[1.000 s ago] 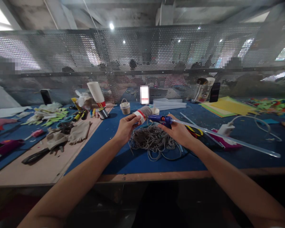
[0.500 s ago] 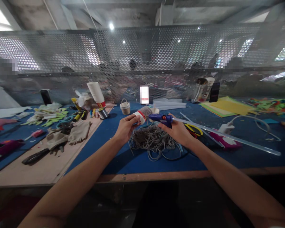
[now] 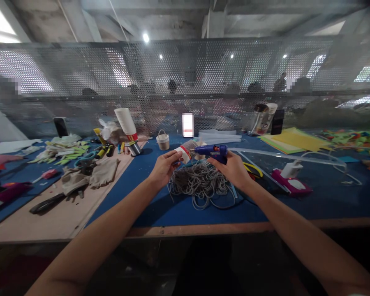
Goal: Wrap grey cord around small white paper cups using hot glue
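My left hand (image 3: 164,167) is closed around a paper cup (image 3: 182,153) tipped on its side, white and red with grey cord wound over part of it. In my right hand (image 3: 232,167) is a blue hot glue gun (image 3: 214,152), its nozzle pointing left at the cup's corded part. Whether the nozzle touches the cup I cannot tell. A long clear glue stick (image 3: 271,153) sticks out of the back of the gun. Below both hands lies a tangled heap of grey cord (image 3: 200,181). Behind the nozzle a pale cup-like thing is partly hidden.
A small cord-covered basket (image 3: 163,141) with a handle stands behind my left hand. Stacked paper cups (image 3: 125,123) lean farther left, near work gloves (image 3: 103,173). On the right are a purple power strip (image 3: 291,183) and coloured sheets (image 3: 288,139). A perforated metal screen (image 3: 185,74) closes the back.
The glue gun has turned more level and shifted slightly right, and its glue stick has swung upward at the far end. The left hand keeps the cup in nearly the same place.
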`<state>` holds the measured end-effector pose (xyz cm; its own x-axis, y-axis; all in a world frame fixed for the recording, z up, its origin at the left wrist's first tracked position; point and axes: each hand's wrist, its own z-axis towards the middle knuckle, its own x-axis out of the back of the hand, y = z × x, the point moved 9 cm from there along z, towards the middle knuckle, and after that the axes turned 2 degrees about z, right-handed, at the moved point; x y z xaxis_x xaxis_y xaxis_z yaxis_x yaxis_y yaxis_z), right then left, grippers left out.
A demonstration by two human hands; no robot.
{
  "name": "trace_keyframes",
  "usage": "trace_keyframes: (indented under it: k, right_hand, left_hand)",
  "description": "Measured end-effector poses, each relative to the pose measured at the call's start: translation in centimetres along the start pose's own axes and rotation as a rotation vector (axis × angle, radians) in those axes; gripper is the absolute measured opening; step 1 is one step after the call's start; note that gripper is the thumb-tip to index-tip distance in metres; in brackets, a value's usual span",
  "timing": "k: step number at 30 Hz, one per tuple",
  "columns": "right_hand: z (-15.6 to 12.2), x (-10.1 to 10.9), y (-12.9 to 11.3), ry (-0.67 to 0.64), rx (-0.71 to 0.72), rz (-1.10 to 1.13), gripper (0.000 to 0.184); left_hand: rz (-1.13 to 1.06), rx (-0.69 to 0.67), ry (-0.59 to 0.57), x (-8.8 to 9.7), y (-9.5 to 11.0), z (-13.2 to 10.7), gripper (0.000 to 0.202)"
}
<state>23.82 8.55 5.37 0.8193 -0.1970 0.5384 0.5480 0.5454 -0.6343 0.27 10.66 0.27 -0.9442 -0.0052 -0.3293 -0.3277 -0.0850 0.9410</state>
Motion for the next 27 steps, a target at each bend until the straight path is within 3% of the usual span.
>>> trace_keyframes:
  k: [4,11,20,27]
  right_hand:
    - [0.1,0.5,0.0,0.035,0.020,-0.045,0.038]
    - [0.0,-0.3,-0.2,-0.029,0.050,-0.056,0.039]
    - [0.2,-0.5,0.6,-0.061,-0.010,-0.100,0.042]
    - [0.5,0.3,1.6,-0.037,-0.106,0.016,0.038]
  left_hand:
    - [0.003,0.004,-0.008,0.0,0.0,0.0,0.034]
    - [0.004,0.022,-0.008,-0.1,0.0,0.0,0.032]
    - [-0.007,-0.003,-0.024,0.0,0.0,0.1,0.027]
    - [-0.096,0.037,-0.019,0.4,0.1,0.4,0.028]
